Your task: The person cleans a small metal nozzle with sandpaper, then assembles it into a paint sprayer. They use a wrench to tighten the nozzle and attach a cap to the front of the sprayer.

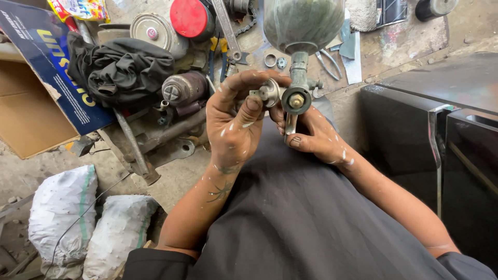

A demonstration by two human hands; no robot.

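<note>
The spray gun (296, 88) is held over the person's lap, cup up. The left hand (233, 124) pinches a small metal fitting (267, 93) at its nozzle; the right hand (316, 137) has its fingers wrapped round the body. A fitting step, likely; careful alignment comes next.

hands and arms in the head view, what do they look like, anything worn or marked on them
Both forearms are bare, with dark sleeves pushed up near the elbows. The left hand and right hand are flecked with whitish paint spots. The left forearm carries a small dark tattoo near the wrist. No gloves, rings or watch show.
</note>
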